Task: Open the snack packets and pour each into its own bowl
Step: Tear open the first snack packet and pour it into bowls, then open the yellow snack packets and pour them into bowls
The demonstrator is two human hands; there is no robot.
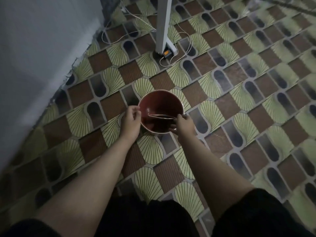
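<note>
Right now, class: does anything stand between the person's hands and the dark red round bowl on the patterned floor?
Nothing visible does. The left hand sits at the left rim of the dark red round bowl, and the right hand grips its right rim. A thin pale-edged piece crosses the bowl's inside; what it is, unclear.

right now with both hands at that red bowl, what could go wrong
The dark red round bowl seems held above the patterned floor; the left hand only has a fingertip grip at its rim, so it might tip. What the right hand pinches, a thin flat item across the bowl, could slip. Dim light hides the contents.
</note>
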